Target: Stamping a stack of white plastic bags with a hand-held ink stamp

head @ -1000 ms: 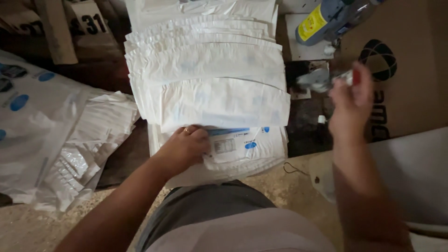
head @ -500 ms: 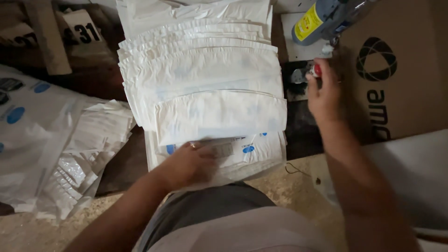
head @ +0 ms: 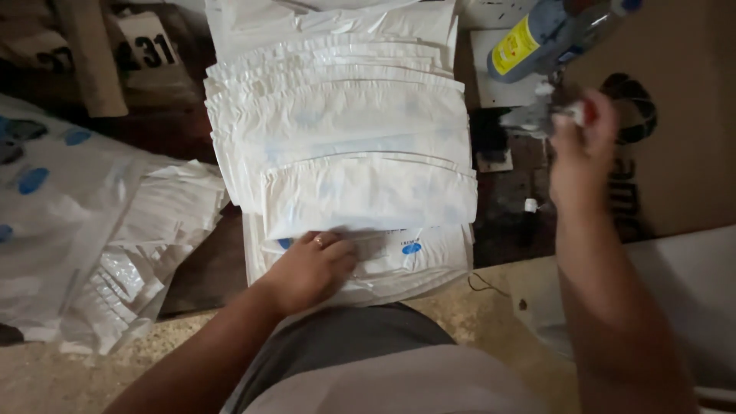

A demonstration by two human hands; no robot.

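A fanned stack of white paper bags (head: 345,146) lies in front of me, overlapping away from my body. My left hand (head: 310,268) rests flat on the nearest bag (head: 399,257), a white one with blue print, fingers pressing its lower left part. My right hand (head: 579,149) is raised at the right, fingers closed around a small red-and-white object that is blurred. It hovers just below a blue bottle with a yellow label (head: 548,34).
A brown cardboard box (head: 675,130) stands at the right. White plastic bags with blue spots (head: 54,207) and crumpled wrapping (head: 146,261) lie at the left. A white surface (head: 682,299) sits at the lower right, speckled floor (head: 460,307) beside it.
My right hand has moved up and toward the bottle. My left hand stayed on the nearest bag, shifting slightly. The view has drifted a little.
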